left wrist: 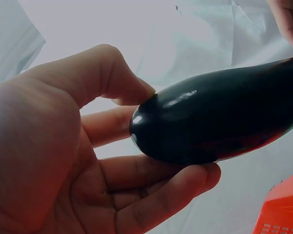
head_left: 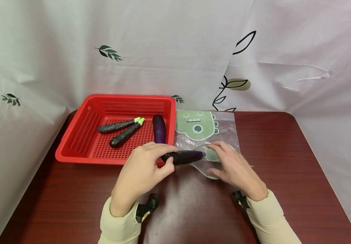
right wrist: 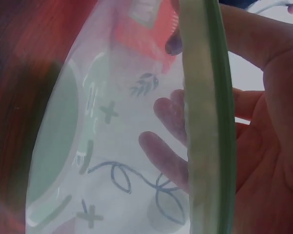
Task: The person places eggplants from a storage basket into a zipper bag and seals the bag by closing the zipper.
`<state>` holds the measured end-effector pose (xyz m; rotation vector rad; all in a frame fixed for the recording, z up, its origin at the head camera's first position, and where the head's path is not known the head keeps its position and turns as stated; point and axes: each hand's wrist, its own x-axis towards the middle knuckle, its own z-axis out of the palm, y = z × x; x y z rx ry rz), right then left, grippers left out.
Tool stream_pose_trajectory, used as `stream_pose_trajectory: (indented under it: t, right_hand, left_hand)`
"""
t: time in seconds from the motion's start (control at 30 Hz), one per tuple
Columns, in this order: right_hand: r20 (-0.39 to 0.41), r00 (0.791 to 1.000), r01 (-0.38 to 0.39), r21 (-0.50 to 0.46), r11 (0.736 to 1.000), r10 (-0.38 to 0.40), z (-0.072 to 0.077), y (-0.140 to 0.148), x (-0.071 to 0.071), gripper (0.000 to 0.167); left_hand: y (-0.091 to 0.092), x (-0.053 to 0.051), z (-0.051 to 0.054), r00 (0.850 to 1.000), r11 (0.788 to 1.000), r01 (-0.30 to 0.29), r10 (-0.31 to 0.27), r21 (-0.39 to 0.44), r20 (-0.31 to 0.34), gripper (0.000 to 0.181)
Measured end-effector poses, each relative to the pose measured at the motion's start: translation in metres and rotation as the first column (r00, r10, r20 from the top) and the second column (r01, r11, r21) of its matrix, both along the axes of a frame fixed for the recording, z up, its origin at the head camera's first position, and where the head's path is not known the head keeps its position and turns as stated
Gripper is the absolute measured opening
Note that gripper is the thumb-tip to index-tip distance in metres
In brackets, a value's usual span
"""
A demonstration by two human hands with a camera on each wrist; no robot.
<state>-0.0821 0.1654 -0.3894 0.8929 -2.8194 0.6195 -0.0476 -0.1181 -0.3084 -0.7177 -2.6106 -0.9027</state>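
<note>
My left hand (head_left: pixel 143 169) pinches the rounded end of a dark purple eggplant (head_left: pixel 184 157), which lies level in the air past the front right corner of the red basket. In the left wrist view, thumb and fingers (left wrist: pixel 136 168) bear on the glossy eggplant (left wrist: pixel 210 114). My right hand (head_left: pixel 234 166) is at the mouth of a clear zip bag (head_left: pixel 207 171) with green print, thumb and fingers spread apart. Through the film of the bag (right wrist: pixel 107 146), the right wrist view shows fingers (right wrist: pixel 158 151) behind its green zip edge. The eggplant's narrow tip points at this mouth.
The red basket (head_left: pixel 114 161) at the left contains another eggplant (head_left: pixel 159 128) and two dark zucchini (head_left: pixel 115 126) with light green ends. A flat clear bag (head_left: pixel 196 125) printed with a green cartoon lies right of it. A white patterned curtain (head_left: pixel 163 51) hangs behind the brown table (head_left: pixel 285 176).
</note>
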Motion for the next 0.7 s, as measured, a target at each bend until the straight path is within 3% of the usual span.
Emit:
stream_pose_trajectory:
  t: [0.33,0.7]
  right_hand:
    - [-0.023,0.999,0.047,-0.021,0.999,-0.047,0.0004,-0.0009,0.0006,0.035]
    - [-0.092,0.993,0.063,-0.072,0.995,-0.069,-0.0003,0.0017,0.0005,0.045]
  left_hand:
    - [0.0031,-0.0003,-0.0015,1.0,1.0,0.003,-0.003,-0.004,0.004,0.025]
    - [0.0074,0.0,-0.0016,1.0,1.0,0.016,-0.016,-0.017,0.004,0.026]
